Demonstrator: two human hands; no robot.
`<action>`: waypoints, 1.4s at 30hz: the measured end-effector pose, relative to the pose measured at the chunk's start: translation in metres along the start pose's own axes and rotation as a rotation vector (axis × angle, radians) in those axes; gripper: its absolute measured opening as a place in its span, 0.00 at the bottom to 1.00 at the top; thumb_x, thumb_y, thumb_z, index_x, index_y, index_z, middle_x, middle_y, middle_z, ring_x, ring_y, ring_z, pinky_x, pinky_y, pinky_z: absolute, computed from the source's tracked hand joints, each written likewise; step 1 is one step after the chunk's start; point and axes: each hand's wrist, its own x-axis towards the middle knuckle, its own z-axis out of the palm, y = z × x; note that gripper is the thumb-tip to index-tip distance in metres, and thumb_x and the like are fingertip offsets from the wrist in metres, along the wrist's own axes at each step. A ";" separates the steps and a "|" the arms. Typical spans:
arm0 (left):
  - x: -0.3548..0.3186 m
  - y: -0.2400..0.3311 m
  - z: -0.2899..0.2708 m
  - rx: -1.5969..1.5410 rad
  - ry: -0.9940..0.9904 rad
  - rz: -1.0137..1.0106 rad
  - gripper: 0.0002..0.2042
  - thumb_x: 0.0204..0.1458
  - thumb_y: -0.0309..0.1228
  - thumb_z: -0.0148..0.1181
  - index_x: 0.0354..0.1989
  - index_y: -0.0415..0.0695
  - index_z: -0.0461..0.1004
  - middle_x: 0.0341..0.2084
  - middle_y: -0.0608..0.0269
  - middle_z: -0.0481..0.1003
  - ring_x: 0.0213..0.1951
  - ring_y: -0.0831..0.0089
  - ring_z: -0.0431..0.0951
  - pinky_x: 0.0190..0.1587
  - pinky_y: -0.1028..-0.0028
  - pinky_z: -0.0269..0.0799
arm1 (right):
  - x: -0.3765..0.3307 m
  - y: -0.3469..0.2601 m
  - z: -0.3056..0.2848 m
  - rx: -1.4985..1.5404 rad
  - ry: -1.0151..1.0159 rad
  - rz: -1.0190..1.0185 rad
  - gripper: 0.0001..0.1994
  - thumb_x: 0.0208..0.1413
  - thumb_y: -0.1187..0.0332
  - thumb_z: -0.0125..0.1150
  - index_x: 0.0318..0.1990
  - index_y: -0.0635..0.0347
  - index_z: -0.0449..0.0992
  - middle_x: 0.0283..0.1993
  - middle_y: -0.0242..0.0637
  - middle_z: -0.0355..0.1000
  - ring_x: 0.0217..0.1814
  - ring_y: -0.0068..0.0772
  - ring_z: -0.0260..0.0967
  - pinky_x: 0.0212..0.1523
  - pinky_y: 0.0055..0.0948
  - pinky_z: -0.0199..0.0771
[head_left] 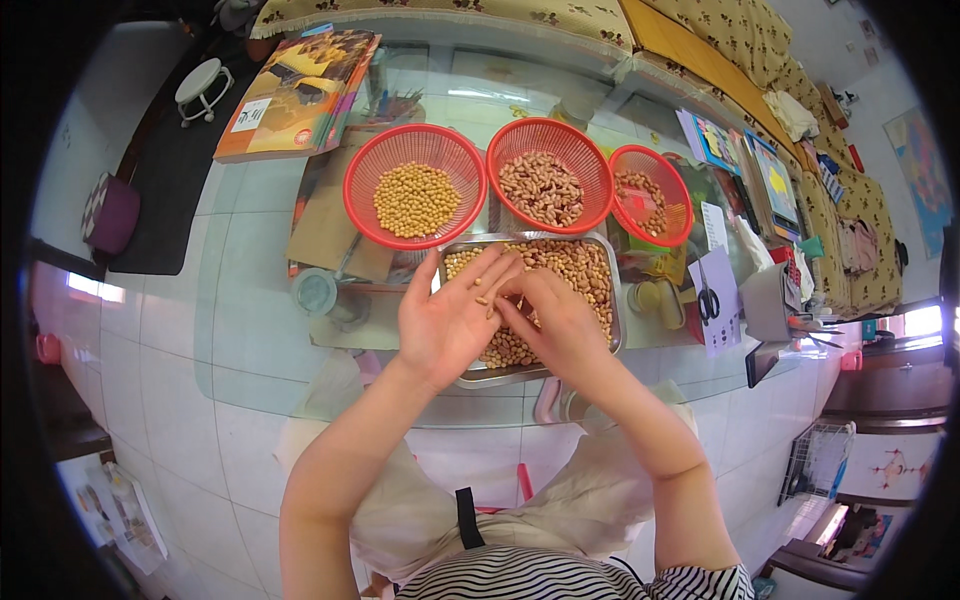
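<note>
My left hand [447,318] is palm up over a metal tray [482,379], its fingers stretched out and a few small beans lying on them. Against those fingers, the thumb and fingertips of my right hand [553,315] are pinched together; what they grip is hidden. Yellow soybeans and larger pinkish-brown beans or peanuts [585,270] lie mixed in the tray. Beyond it stand three red mesh baskets. Yellow soybeans [416,200] fill the bottom of the left basket [361,160]. The middle basket [500,140] contains pinkish-brown beans or peanuts [541,188], and the smaller right basket [680,190] has fewer brownish ones.
Everything stands on a glass-topped table [480,408]. A stack of books [300,95] lies at the far left, near a lidded jar [316,294]. At right are scissors [708,303] on pale paper, a small glass jar [656,300] and upright books [770,185].
</note>
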 end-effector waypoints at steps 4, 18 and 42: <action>-0.001 0.000 0.000 0.018 0.013 0.011 0.39 0.62 0.54 0.40 0.70 0.33 0.45 0.70 0.45 0.48 0.72 0.62 0.49 0.70 0.64 0.44 | -0.002 0.005 0.003 0.003 0.009 -0.050 0.09 0.52 0.75 0.64 0.40 0.60 0.73 0.36 0.39 0.72 0.35 0.42 0.73 0.33 0.35 0.72; 0.005 0.003 -0.003 0.119 0.151 0.069 0.30 0.64 0.45 0.41 0.64 0.30 0.54 0.59 0.45 0.63 0.63 0.61 0.64 0.67 0.63 0.59 | 0.045 0.016 -0.001 0.395 0.141 0.249 0.06 0.54 0.74 0.64 0.39 0.62 0.77 0.34 0.27 0.75 0.32 0.14 0.70 0.30 0.17 0.69; 0.003 0.017 0.010 0.000 0.053 0.117 0.30 0.64 0.47 0.38 0.65 0.35 0.54 0.58 0.52 0.65 0.60 0.63 0.65 0.66 0.64 0.57 | 0.080 -0.007 0.010 0.317 0.006 0.124 0.11 0.55 0.71 0.61 0.44 0.65 0.76 0.34 0.43 0.75 0.34 0.38 0.74 0.37 0.35 0.73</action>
